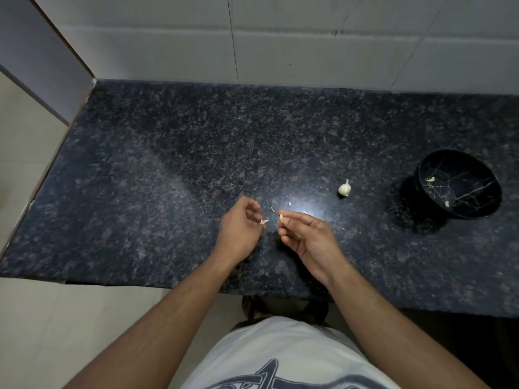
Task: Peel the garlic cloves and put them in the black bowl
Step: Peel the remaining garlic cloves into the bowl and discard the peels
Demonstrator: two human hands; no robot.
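Right hand (pixel 304 237) pinches a garlic clove (pixel 281 217); left hand (pixel 240 230) pinches peel (pixel 264 220). Garlic bulb (pixel 345 188) and black bowl (pixel 460 185) at two o'clock.

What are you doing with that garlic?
A person is peeling garlic at a dark counter. The right hand pinches a clove, and the left hand holds a bit of papery skin. A garlic bulb waits nearby. The black bowl already holds two cloves.

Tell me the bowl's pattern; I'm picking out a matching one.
The bowl is black with thin pale crack-like veins, like marble, seen in the head view.
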